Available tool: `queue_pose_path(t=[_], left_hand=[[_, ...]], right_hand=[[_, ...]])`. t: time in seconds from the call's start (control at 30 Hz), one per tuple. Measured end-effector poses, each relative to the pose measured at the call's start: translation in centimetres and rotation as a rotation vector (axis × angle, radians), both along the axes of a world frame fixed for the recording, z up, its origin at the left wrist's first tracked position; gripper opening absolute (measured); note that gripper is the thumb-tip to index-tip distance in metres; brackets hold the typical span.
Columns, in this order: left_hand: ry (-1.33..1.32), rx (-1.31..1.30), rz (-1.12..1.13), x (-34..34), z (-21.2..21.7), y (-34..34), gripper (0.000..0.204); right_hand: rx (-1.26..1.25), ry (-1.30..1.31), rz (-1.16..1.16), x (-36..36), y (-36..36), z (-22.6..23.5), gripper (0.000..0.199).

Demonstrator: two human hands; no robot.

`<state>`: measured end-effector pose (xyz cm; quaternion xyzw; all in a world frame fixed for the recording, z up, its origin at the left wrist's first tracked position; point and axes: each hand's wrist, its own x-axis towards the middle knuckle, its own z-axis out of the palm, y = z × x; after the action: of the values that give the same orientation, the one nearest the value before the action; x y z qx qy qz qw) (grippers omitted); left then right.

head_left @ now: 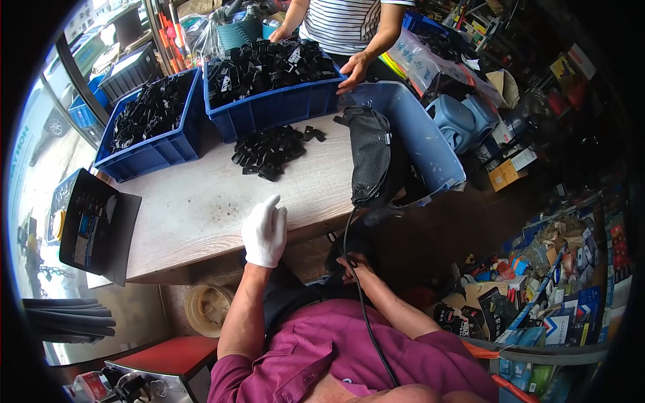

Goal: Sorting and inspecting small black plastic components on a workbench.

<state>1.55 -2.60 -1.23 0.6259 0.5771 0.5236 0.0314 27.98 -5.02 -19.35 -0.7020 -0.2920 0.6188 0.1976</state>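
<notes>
My left hand (pixel 264 232), in a white knit glove, is raised at the table's front edge with its fingers stretched out and nothing in it. Beyond it, a loose pile of small black parts (pixel 269 151) lies on the pale wooden table (pixel 181 218). Low over my lap is my bare right hand (pixel 357 264), next to a black cable (pixel 347 235); shadow hides its fingers, so I cannot tell whether it grips anything. The cable runs up to a black mesh bag (pixel 371 154) at the table's right side.
Two blue crates (pixel 269 111) full of black parts stand at the back. A person in a striped shirt (pixel 346 27) has both hands at the right-hand crate. A large blue tub (pixel 430 138) is right of the bag, a black folding case (pixel 101 228) at the left, a bucket (pixel 205 310) below.
</notes>
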Motion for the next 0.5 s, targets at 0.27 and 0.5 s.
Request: queue_pose_path(t=[0.27,0.5], left_hand=[[-0.010,-0.023,-0.010,-0.02,-0.03,-0.08,0.026],[-0.011,0.006,-0.011,0.04,-0.11,0.11,0.026]], right_hand=[[-0.027,0.008,0.062,0.04,0.30,-0.07,0.040],[-0.004,0.013,0.111,0.02,0.64,-0.01,0.035]])
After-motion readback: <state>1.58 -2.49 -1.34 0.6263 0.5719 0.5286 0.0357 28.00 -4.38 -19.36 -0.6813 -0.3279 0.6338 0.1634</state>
